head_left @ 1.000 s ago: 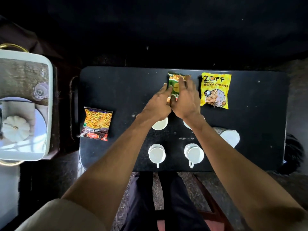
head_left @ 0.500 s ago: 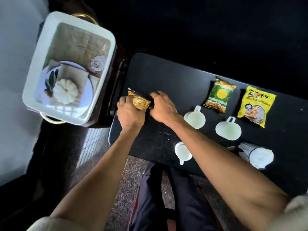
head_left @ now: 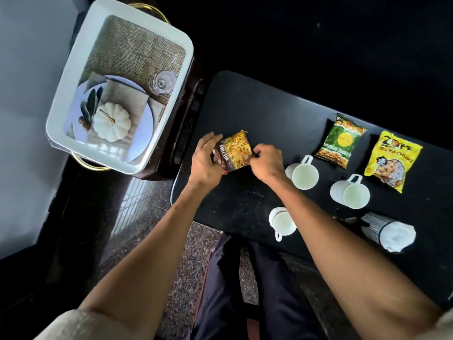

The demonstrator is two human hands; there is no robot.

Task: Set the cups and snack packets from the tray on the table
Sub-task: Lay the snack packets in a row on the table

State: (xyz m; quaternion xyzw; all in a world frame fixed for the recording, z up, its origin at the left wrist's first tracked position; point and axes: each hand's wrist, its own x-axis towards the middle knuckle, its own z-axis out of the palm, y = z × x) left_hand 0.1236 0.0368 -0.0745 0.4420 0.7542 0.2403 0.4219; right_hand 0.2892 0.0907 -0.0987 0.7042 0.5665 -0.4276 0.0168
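Both my hands hold an orange-and-brown mixture snack packet (head_left: 236, 152) over the left part of the black table (head_left: 257, 106). My left hand (head_left: 204, 159) grips its left edge, my right hand (head_left: 266, 160) pinches its right edge. A green packet (head_left: 342, 141) and a yellow soya chunks packet (head_left: 389, 159) lie flat at the far right. Three white cups stand on the table: one (head_left: 304, 175) right of my right hand, one (head_left: 350, 195) below the yellow packet, one (head_left: 282, 222) near the front edge, partly hidden by my right forearm.
A white tray (head_left: 73, 84) printed with a plate and pumpkin picture sits on a dark stand left of the table. A mesh holder with white tissue (head_left: 389, 233) lies at the table's front right. My legs are under the table's front edge.
Both hands left the green packet, moved left and took hold of the mixture packet, now lifted and tilted. My head turned left, so the tray is more in view.
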